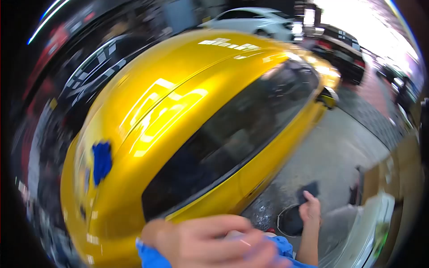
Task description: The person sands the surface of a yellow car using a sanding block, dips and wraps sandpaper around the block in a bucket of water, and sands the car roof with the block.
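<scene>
My left hand (pixel 214 241) is large and close to the camera at the bottom centre, below the side window of a yellow car (pixel 187 98). Motion blurs its fingers, so their hold cannot be made out. Lower right, my right hand (pixel 310 210) grips a small dark flat pad (pixel 309 190) above the floor, beside a round dark bucket (pixel 290 221). A crumpled blue cloth (pixel 102 163) lies on the rear part of the car, away from both hands.
A side mirror (pixel 328 98) sticks out near the car's front. White and brown panels (pixel 375 219) stand at the lower right. A white car (pixel 254 22) and a dark car (pixel 344 58) are behind. Grey floor (pixel 330 147) runs along the yellow car's side.
</scene>
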`<state>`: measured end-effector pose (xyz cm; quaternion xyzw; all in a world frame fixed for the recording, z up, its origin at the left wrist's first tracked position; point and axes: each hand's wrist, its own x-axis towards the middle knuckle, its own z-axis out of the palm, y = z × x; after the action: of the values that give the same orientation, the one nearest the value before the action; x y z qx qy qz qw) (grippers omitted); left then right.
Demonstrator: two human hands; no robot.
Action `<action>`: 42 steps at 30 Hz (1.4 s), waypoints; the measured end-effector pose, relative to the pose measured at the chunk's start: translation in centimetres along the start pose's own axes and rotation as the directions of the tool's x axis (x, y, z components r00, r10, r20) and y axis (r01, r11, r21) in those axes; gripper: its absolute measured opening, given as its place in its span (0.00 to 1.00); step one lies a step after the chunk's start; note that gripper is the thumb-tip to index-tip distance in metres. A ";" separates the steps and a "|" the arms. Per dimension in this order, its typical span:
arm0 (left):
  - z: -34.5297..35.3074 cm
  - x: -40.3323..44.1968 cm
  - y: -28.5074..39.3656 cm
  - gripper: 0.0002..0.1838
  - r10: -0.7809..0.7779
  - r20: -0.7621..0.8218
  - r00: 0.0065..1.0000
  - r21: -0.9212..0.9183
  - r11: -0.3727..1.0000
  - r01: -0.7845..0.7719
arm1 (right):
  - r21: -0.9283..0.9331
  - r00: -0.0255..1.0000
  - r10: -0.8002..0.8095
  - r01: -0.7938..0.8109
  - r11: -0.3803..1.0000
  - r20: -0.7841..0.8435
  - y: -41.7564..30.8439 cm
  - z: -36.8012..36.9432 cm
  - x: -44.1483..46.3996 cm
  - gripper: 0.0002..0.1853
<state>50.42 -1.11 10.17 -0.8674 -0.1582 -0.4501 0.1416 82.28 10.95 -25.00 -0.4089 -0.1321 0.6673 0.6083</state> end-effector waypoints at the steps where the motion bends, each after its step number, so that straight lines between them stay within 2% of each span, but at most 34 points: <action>1: 1.2 0.9 0.3 0.06 0.079 -0.043 0.996 0.100 0.992 -0.074 | -0.019 0.999 -0.042 0.042 0.999 0.000 -0.6 -1.6 0.9 0.09; 3: 4.5 2.6 1.1 0.06 0.223 -0.074 0.972 0.228 0.953 -0.201 | 0.127 0.989 0.135 -0.127 0.984 -0.059 -2.9 -4.7 0.8 0.11; 5: 7.6 4.0 1.6 0.07 0.262 -0.065 0.963 0.329 0.916 -0.228 | 0.182 0.989 0.123 -0.105 0.978 -0.089 -5.0 -7.0 0.5 0.12; 6: 9.3 4.8 1.8 0.07 0.195 -0.033 0.980 0.335 0.926 -0.173 | 0.275 0.966 0.249 -0.220 0.936 -0.073 -5.8 -10.5 1.6 0.13; 8: 13.1 6.4 2.6 0.07 -0.002 0.051 0.999 0.327 0.945 -0.015 | 0.310 0.985 0.168 -0.150 0.939 -0.029 -4.5 -14.7 3.7 0.22; 10: 17.7 6.4 3.1 0.10 -0.237 0.236 0.943 0.189 0.963 0.195 | 0.316 0.937 0.345 -0.345 0.884 0.057 -5.8 -11.8 1.6 0.24; 11: 20.4 5.3 2.9 0.12 -0.303 0.370 0.878 0.046 0.950 0.308 | 0.321 0.909 0.409 -0.411 0.853 0.079 -7.3 -11.8 0.8 0.25; 13: 26.1 1.5 1.7 0.17 -0.394 0.499 0.772 -0.080 0.866 0.494 | 0.171 0.961 0.214 -0.244 0.955 0.176 -7.4 -15.9 2.0 0.24; 15: 30.5 -3.5 1.3 0.16 -0.395 0.787 0.474 -0.082 0.694 0.715 | 0.267 0.964 0.235 -0.260 0.928 0.123 -8.2 -16.4 2.4 0.23; 16: 32.8 -7.3 2.1 0.15 -0.437 0.805 0.401 -0.064 0.609 0.791 | 0.241 0.964 0.265 -0.263 0.934 0.024 -8.5 -17.7 2.2 0.23; 17: 34.9 -11.1 3.4 0.14 -0.488 0.816 0.311 -0.014 0.521 0.854 | 0.331 0.933 0.257 -0.333 0.883 0.253 -8.4 -20.6 3.0 0.23; 19: 37.5 -16.9 6.6 0.13 -0.614 0.787 0.057 0.096 0.213 0.972 | 0.401 0.959 0.259 -0.282 0.872 0.112 -8.5 -22.0 3.0 0.24; 21: 38.3 -23.8 10.0 0.13 -0.574 0.807 -0.139 0.303 0.201 0.932 | 0.500 0.935 0.355 -0.307 0.810 -0.001 -6.8 -24.6 4.2 0.24; 23: 38.0 -28.5 12.5 0.13 -0.419 0.861 -0.288 0.399 0.206 0.893 | 0.450 0.943 0.328 -0.272 0.851 -0.051 -4.8 -28.0 5.1 0.24; 25: 38.3 -30.4 14.1 0.14 -0.343 0.872 -0.350 0.418 0.147 0.896 | 0.443 0.928 0.365 -0.296 0.846 -0.078 -1.8 -32.9 7.3 0.24; 26: 38.7 -31.4 14.8 0.14 -0.307 0.871 -0.384 0.435 0.116 0.893 | 0.495 0.905 0.407 -0.297 0.816 -0.128 0.5 -35.9 8.7 0.23; 29: 40.4 -35.1 15.7 0.14 -0.277 0.817 -0.506 0.544 0.078 0.835 | 0.550 0.684 0.567 -0.283 0.786 -0.458 10.7 -46.9 13.7 0.21; 30: 40.9 -36.3 16.2 0.13 -0.293 0.789 -0.540 0.583 0.077 0.809 | 0.446 0.607 0.538 -0.313 0.839 -0.586 14.3 -50.5 15.2 0.20; 32: 41.5 -38.8 17.2 0.13 -0.324 0.750 -0.576 0.597 -0.042 0.801 | 0.233 0.473 0.457 -0.458 0.858 -0.753 19.4 -55.9 17.9 0.18; 33: 41.8 -40.0 17.6 0.12 -0.344 0.727 -0.594 0.601 -0.099 0.793 | 0.129 0.430 0.417 -0.557 0.821 -0.801 21.3 -58.1 19.3 0.18; 35: 41.6 -42.0 18.5 0.11 -0.321 0.670 -0.669 0.617 -0.261 0.743 | -0.286 0.526 0.298 -0.762 0.581 -0.796 23.9 -62.5 21.2 0.22; 36: 41.7 -42.6 18.6 0.11 -0.286 0.639 -0.714 0.646 -0.305 0.700 | -0.545 0.610 0.045 -0.737 0.401 -0.791 26.0 -64.2 22.1 0.25; 37: 41.8 -42.6 18.5 0.12 -0.248 0.605 -0.756 0.673 -0.347 0.653 | -0.723 0.701 -0.178 -0.676 0.142 -0.690 28.2 -65.8 22.5 0.29; 39: 43.2 -41.6 17.9 0.12 -0.232 0.570 -0.788 0.691 -0.384 0.612 | -0.715 0.681 -0.244 -0.693 0.094 -0.691 26.7 -62.9 24.4 0.35; 40: 44.1 -41.8 17.5 0.12 -0.235 0.554 -0.799 0.692 -0.403 0.599 | -0.743 0.721 -0.266 -0.669 -0.027 -0.640 28.5 -64.6 25.1 0.35; 41: 44.1 -42.8 17.2 0.15 -0.169 0.558 -0.813 0.737 -0.351 0.578 | -0.759 0.762 -0.279 -0.635 -0.145 -0.584 30.3 -66.1 25.6 0.35; 42: 44.6 -43.4 17.0 0.14 -0.173 0.554 -0.814 0.743 -0.340 0.577 | -0.764 0.802 -0.285 -0.592 -0.258 -0.525 32.1 -67.1 26.2 0.35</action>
<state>66.42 -5.67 -52.11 -0.3418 -0.7145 0.2052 -0.5749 109.07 6.31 -99.00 -0.9018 -0.3632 0.2292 -0.0477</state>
